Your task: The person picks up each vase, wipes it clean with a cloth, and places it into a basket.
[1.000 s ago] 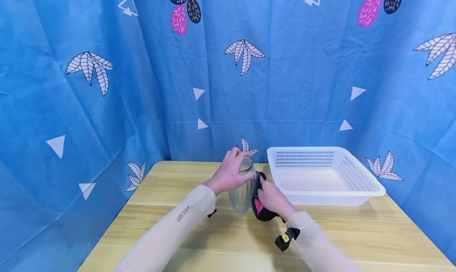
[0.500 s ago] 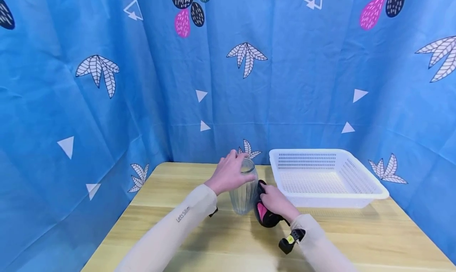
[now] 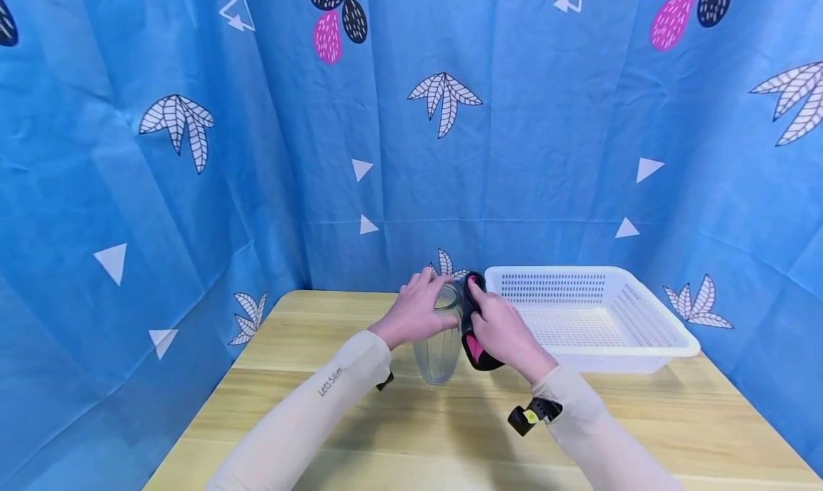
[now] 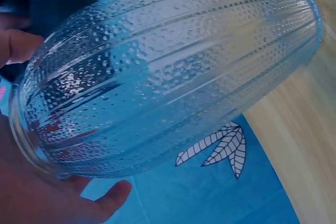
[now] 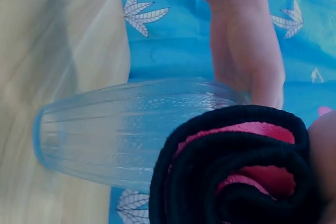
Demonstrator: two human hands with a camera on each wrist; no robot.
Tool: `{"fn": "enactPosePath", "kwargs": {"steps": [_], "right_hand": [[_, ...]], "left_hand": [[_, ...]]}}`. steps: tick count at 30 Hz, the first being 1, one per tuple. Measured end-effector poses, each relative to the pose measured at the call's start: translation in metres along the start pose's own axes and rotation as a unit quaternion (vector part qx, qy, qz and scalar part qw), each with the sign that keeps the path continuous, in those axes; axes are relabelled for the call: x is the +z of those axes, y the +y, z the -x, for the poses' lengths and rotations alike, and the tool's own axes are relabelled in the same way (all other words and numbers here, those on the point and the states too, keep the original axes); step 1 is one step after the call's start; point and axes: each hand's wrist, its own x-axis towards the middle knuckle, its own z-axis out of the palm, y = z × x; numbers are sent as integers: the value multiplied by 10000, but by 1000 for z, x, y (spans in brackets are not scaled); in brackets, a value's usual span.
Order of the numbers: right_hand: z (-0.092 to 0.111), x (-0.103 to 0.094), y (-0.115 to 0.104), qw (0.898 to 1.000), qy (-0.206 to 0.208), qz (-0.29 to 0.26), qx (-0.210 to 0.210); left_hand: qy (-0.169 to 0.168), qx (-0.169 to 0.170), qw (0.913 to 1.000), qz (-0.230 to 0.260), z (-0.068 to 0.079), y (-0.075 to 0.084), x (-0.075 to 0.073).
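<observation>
Watching from my end, I have the blue curtain (image 3: 386, 134) behind the bench (image 3: 411, 455), then the white basket (image 3: 598, 350) by the bench's far right corner. The glass vase (image 3: 439, 359) stands upright, in from the far edge and left of the basket; the left hand (image 3: 418, 309) grips it round the mouth. The right hand (image 3: 501, 326) grasps the black-and-pink roll (image 3: 471, 325). Half a second ago that roll sat lower along the vase's side; now it is up beside the rim. I judge that brings roll and opening level, with the vase steadied. Whether they touch, I can't tell.
</observation>
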Motion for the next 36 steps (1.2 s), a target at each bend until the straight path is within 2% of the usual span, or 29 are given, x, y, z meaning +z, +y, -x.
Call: {"fn": "enactPosePath", "kwargs": {"steps": [4,10,16,20,24,29,33,36], "right_hand": [[1,8,2,9998,2,174,-2],[5,39,25,9978,-510,-83,420],[20,72,45,9899,-1317,0,522],[24,82,48,9885,-1411,-56,540],[23,75,46,9892,-1272,-323,647],[18,51,39,9896,-1091,-574,747],[12,31,32,9917,-892,-647,666],[9,19,25,9953,-644,-505,522]], "left_hand": [[159,82,9998,-23,0,0,3],[276,181,9993,172,0,-1,6],[190,-148,9982,554,3,0,7],[262,-273,9978,549,5,0,7],[407,-315,9984,246,7,1,7],[430,-275,9987,-44,7,6,4],[238,-294,9990,225,6,10,0],[88,-296,9986,438,5,9,-1]]}}
